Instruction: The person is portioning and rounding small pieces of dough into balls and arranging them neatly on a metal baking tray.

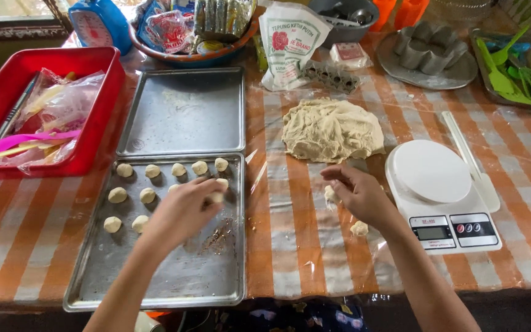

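My left hand [182, 212] reaches over the near metal baking tray [155, 289] and holds a small dough ball [218, 197] by the fingertips, beside several dough balls laid out in rows on the tray. My right hand [361, 193] rests on the plastic-covered striped tablecloth with its fingers curled around a small piece of dough [330, 195]. Another small dough piece [359, 229] lies just under that wrist. A large mound of pale dough [331, 130] sits on the table beyond my right hand.
A second, bare metal tray [185, 110] lies behind the first. A white kitchen scale [440, 193] stands to the right, a white spatula [471, 163] beside it. A red tray [44, 104] with utensils is at left; a flour bag [290, 43], bowl, moulds and green tools line the back.
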